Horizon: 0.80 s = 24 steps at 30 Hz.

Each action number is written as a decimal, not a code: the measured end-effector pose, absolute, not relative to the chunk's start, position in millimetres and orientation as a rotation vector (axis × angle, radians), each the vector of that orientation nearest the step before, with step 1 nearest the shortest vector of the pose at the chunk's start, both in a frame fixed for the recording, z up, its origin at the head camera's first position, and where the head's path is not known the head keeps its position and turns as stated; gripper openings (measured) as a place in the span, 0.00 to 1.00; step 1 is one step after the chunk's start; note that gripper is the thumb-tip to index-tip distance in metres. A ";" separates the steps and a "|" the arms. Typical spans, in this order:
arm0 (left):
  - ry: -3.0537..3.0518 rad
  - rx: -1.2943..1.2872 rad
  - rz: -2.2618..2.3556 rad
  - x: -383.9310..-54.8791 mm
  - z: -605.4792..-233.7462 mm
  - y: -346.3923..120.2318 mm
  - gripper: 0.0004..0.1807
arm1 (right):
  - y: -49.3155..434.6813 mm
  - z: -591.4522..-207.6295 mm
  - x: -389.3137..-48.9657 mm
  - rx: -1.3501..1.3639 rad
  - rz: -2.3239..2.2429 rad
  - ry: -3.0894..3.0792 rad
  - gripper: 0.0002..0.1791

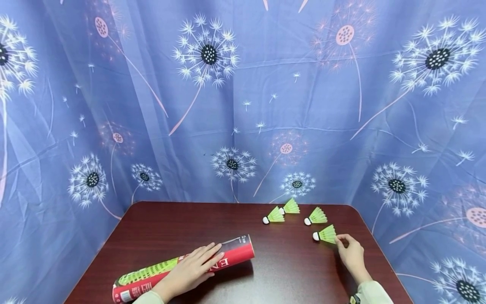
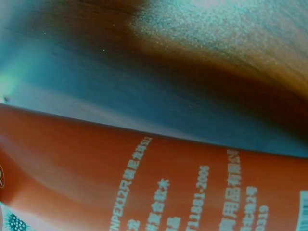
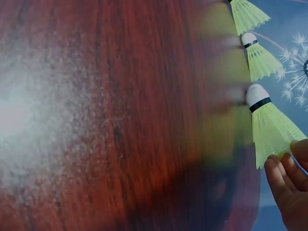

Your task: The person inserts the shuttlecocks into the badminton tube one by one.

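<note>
Lying near the right side of the table (image 1: 288, 270), a yellow-green shuttlecock (image 1: 325, 234) is pinched at its skirt edge between the thumb and fingers of the right hand (image 1: 351, 255), which is clearly the nearer hand. From these fingertips the shuttlecock is extended to the left, with its long axis laid almost sideways. The relation that matters most seems to be that its white cork is pointed roughly toward the right end of the tube (image 1: 161, 270), which is well apart from it. The tube is slanted, its right end placed farther from the person, and it is covered by the left hand (image 1: 191, 270), whose fingers are extended over it. Three other shuttlecocks (image 1: 316, 216) are seen behind. Whether the tube's right end is capped cannot be told. In the right wrist view, one shuttlecock is cut off by the upper edge; in the left wrist view, no fingers can be made out.
</note>
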<state>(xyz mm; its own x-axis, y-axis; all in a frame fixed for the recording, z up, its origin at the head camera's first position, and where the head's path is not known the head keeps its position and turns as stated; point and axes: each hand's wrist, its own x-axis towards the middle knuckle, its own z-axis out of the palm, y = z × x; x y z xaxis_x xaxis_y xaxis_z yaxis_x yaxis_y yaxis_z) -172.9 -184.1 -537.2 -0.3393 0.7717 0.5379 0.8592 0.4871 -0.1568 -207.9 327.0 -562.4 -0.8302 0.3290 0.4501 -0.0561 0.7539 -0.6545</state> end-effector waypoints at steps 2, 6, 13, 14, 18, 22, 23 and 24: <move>-2.173 -1.347 -0.214 -173.9 -538.2 -184.0 0.28 | 325.0 -560.8 -207.2 -0.191 0.921 -2.381 0.02; -2.170 -1.350 -0.205 -176.0 -539.7 -185.2 0.29 | 319.1 -556.6 -205.3 -0.138 0.938 -2.357 0.03; -2.179 -1.350 -0.190 -178.8 -539.9 -185.5 0.43 | 299.8 -546.9 -201.4 -0.040 1.005 -2.307 0.02; -2.179 -1.350 -0.189 -178.9 -539.8 -185.3 0.45 | 296.6 -545.6 -201.0 -0.021 1.011 -2.302 0.03; -2.178 -1.347 -0.187 -178.6 -539.2 -185.0 0.46 | 284.9 -540.9 -200.5 0.051 1.025 -2.281 0.04; -2.177 -1.349 -0.193 -178.4 -538.9 -185.5 0.41 | 273.6 -535.0 -201.0 0.124 1.050 -2.252 0.05; -2.178 -1.349 -0.194 -178.6 -539.0 -185.5 0.40 | 271.0 -533.3 -201.0 0.142 1.055 -2.250 0.05; -2.187 -1.348 -0.191 -178.5 -538.8 -185.5 0.40 | 268.3 -531.7 -201.2 0.161 1.062 -2.245 0.05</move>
<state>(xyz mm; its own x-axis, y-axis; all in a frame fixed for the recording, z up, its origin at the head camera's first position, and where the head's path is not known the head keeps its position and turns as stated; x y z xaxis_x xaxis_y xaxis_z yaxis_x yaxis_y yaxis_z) -178.5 -185.5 -538.8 -0.3392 0.7794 0.5267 0.8589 0.4850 -0.1645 -201.2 268.3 -531.7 -0.7868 0.1546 0.5975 -0.3637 0.6660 -0.6513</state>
